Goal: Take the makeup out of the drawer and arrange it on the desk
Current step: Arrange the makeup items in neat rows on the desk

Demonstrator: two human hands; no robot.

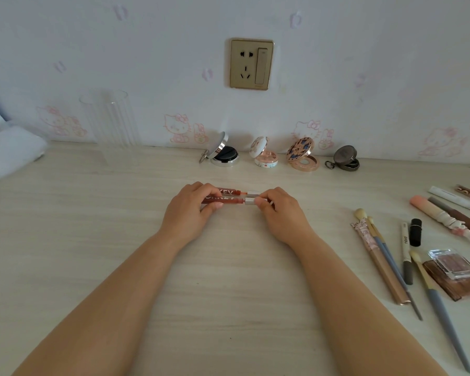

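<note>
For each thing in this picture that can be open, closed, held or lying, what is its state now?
Two lip gloss tubes: capped, side by side, held at both ends.
Left hand: grips the tubes' red ends.
Right hand: pinches the silver caps.
Four compacts: open, lids tilted up, in a row by the wall.
Brushes: lying flat on the desk.
Black lipstick: capped, lying.

Pale wood-grain surface [228,280]. Far edge by the wall: four open compacts [280,156] in a row, clear ribbed cup [111,123] far left. Centre: two red lip tubes [228,196] side by side. Right: brushes [391,256], pencils, black lipstick [415,232], palette [453,263].
</note>
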